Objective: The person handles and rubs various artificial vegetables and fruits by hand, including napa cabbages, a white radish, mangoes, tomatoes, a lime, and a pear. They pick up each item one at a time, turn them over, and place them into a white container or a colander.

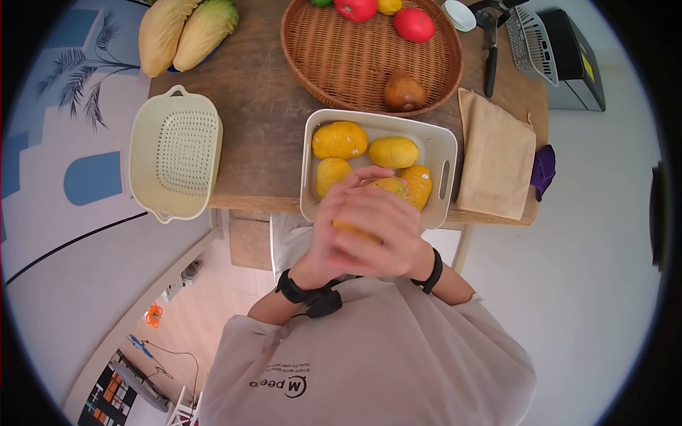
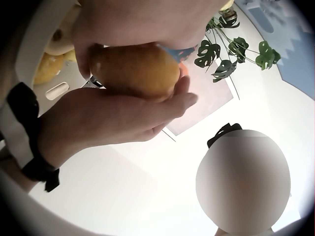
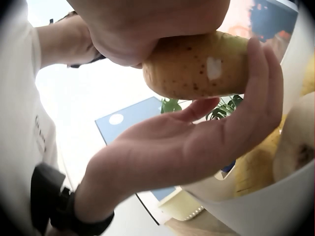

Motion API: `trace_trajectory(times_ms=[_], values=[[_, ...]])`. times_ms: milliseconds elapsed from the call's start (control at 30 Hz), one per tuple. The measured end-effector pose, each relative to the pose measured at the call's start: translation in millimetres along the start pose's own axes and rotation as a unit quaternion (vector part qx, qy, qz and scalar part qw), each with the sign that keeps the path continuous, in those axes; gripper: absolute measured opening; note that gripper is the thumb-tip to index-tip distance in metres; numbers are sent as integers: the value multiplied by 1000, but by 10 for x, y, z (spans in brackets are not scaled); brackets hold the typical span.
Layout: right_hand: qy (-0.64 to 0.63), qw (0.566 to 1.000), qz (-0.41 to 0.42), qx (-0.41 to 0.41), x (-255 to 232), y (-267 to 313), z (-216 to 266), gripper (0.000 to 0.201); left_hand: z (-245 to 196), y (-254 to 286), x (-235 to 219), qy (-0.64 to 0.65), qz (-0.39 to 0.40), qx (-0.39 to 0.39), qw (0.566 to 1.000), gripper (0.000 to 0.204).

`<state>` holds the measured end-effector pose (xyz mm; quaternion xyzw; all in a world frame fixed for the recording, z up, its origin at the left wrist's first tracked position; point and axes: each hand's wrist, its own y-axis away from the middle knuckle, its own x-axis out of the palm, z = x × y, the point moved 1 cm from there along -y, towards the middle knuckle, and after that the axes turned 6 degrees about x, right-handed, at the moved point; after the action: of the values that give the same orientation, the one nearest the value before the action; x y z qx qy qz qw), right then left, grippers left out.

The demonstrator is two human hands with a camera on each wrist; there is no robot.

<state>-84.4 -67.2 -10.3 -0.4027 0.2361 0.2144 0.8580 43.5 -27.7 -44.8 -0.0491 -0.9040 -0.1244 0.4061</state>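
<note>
Both hands cup one yellow fruit, seen between the fingers in the head view, over the near side of a white bin. In the right wrist view the fruit has brown specks, a pale patch and a greenish end; the left hand curves its fingers round that end, while the right hand covers the other side. From the left wrist, the fruit lies between the left hand and the right hand. Several yellow fruits lie in the bin. The hands are blurred in the head view.
A cream colander stands left of the bin. Behind is a wicker tray with red fruits and a brown one. Folded cloth lies to the right, a black-handled knife beyond it. Cabbages sit back left.
</note>
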Motion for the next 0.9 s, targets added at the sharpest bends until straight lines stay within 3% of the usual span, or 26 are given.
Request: trace_trajectory(times_ms=[33, 100, 133, 167, 233, 367, 467, 567, 667, 700, 767, 800, 833, 900], values=[[23, 998, 26, -45, 33, 22, 14, 27, -15, -16, -5, -43, 24, 34, 998, 48], [-17, 1000, -24, 1, -39, 62, -149, 23, -24, -10, 15, -35, -8, 25, 999, 48], [-39, 998, -46, 24, -74, 55, -198, 30, -46, -4, 84, 17, -63, -17, 998, 48], [-67, 989, -99, 91, -96, 45, -196, 25, -52, 2, 122, 69, -118, -57, 989, 48], [-119, 947, -204, 220, -143, 3, -177, 20, 40, 8, 40, 67, -94, -45, 992, 47], [-130, 984, -30, 119, -108, -5, -118, 23, 197, 121, -19, -37, -121, -4, 992, 47], [-84, 987, -69, 117, -156, -20, -149, 20, 100, 84, 35, -63, -111, -1, 992, 46], [-30, 980, -93, 174, -128, -48, -118, 19, 39, 47, 74, -94, -112, -16, 989, 45], [43, 999, -10, 7, -39, -23, 86, 19, -76, -41, -8, -325, 20, 82, 942, 45], [22, 1000, -8, -2, -65, 15, 9, 18, -82, -52, -53, -328, 27, 96, 939, 43], [-10, 988, -74, 136, -129, -95, -118, 17, -70, -26, 69, -150, -105, 13, 983, 43], [-26, 973, -106, 203, -157, -126, -154, 17, -57, -14, 124, -56, -170, -29, 983, 44], [-41, 963, -122, 235, -155, -92, -190, 21, -50, -25, 149, -47, -167, -20, 985, 44], [-41, 988, -67, 131, -65, -18, -113, 23, -52, -47, 170, -32, -162, -2, 986, 45]])
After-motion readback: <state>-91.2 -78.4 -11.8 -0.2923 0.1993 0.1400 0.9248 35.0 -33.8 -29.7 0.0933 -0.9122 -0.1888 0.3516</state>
